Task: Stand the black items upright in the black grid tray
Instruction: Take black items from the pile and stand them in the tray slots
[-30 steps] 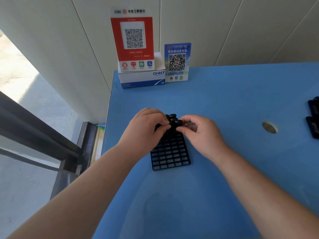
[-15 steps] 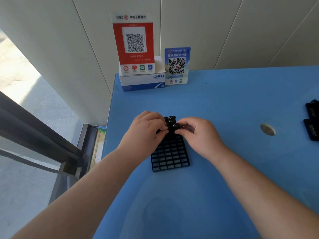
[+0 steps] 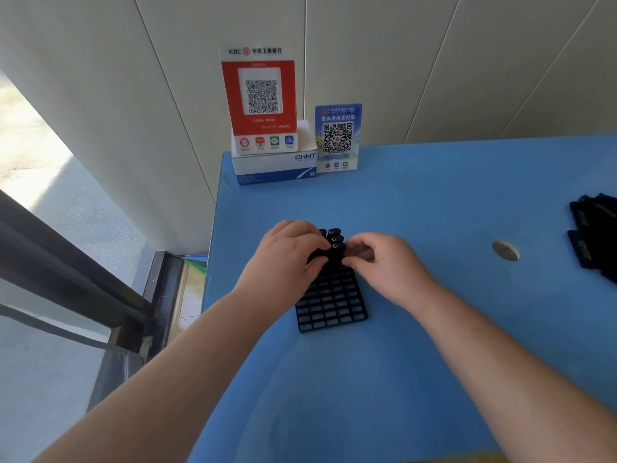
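**Seating an item at the tray's far end**

Between the earlier frames and now our hands have barely shifted: both stay at the far end of the tray, and the item between them sits a little lower among its neighbours.

At centre frame, our left hand (image 3: 283, 262) curls over the tray's far left corner, fingertips pinching a black item. Our right hand (image 3: 384, 262) meets it from the right, thumb and forefinger closed on the same cluster. We cannot tell whether both hands grip one item or two adjoining ones. The tray (image 3: 330, 302) lies flat on the worktop (image 3: 434, 202), just below the hands.

We judge the step to be pressing an item down into a cell in the far rows. Next, we should push it straight down until it stands level with the others, let go, then reach to the right edge of the frame for another from the spare pile (image 3: 594, 235).

Counts: one tray. Three upright items (image 3: 335, 240) show their rounded tops in a column above the fingers; more may be hidden under the left hand. The pile at the right edge holds several flat black pieces, cut off by the frame, so we cannot count them. Most near cells look unfilled. Two QR signs (image 3: 260, 98) and one white box (image 3: 273, 165) stand at upper centre.
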`<state>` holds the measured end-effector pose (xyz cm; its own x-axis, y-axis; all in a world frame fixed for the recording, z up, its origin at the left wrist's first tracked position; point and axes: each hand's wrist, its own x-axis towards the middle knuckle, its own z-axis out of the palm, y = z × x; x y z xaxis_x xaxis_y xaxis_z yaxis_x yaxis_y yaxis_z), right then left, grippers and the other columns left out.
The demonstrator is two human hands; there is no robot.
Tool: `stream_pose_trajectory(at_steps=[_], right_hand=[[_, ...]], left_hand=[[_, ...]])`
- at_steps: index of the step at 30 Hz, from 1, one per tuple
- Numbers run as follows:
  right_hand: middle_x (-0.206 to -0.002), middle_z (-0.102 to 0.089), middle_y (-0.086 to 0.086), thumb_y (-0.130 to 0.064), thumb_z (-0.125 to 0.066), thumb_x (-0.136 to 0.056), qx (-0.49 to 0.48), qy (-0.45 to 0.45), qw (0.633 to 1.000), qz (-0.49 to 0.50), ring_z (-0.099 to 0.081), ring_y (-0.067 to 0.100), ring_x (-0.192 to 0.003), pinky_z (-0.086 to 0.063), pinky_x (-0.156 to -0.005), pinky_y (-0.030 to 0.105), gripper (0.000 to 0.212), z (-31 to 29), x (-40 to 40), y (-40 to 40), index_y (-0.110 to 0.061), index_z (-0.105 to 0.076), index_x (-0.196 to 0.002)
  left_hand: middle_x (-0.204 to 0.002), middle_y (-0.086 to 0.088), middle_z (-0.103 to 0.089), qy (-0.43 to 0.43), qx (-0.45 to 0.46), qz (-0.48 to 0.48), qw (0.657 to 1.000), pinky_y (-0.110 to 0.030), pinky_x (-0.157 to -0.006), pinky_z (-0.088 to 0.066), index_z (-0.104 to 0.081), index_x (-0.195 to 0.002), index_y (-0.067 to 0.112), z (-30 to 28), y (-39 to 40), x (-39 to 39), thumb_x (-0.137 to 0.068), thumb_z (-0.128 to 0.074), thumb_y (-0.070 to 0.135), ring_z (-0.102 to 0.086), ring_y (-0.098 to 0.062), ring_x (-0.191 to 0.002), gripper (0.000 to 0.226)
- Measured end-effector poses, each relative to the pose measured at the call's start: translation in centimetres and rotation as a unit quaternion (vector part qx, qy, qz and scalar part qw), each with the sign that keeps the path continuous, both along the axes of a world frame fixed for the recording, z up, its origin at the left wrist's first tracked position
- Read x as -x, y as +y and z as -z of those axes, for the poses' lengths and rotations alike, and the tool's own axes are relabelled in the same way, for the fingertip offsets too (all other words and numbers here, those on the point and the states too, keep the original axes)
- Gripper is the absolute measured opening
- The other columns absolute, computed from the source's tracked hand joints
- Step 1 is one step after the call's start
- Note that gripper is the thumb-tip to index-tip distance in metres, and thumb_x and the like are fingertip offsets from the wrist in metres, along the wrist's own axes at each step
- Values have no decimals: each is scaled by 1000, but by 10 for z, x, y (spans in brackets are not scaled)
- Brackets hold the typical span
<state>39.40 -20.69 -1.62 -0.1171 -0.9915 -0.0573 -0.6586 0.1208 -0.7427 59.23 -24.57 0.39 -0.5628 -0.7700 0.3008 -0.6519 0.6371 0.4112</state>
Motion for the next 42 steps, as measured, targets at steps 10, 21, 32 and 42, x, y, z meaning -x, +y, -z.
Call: stream_pose_trajectory(at_steps=[10,21,32,42], right_hand=[[-97,-65,-15,-16,-80,-83,41,14,992,118,-65,3,-92,-53,-85,26,29,-8,34,70,-30,-62,-102],[-122,-59,-10,-29,-75,-86,-2,173,955,241,-57,8,-115,-44,-101,26,46,-41,115,212,-21,-61,-129],[-130,-56,-11,-38,-71,-87,-32,206,925,318,-54,14,-122,-47,-100,35,47,-53,204,349,-27,-58,-130],[-138,-51,-12,-40,-64,-92,-54,236,918,314,-48,13,-128,-43,-97,28,47,-60,268,420,-29,-53,-137]], left_hand=[[-121,6,-60,-11,25,18,999,-34,-103,-39,-65,-122,22,-11,23,18,-88,-69,30,-50,-18,-118,35],[-150,4,-36,-178,50,138,973,-35,-113,-28,-36,-147,20,-14,99,115,-95,-49,49,-30,-19,-141,61],[-151,3,-35,-165,48,174,970,-34,-113,-31,-36,-147,22,-26,214,228,-95,-47,49,-30,-20,-140,59],[-152,6,-33,-167,27,191,967,-31,-115,-27,-33,-149,24,-20,287,313,-95,-46,48,-27,-18,-141,60]])
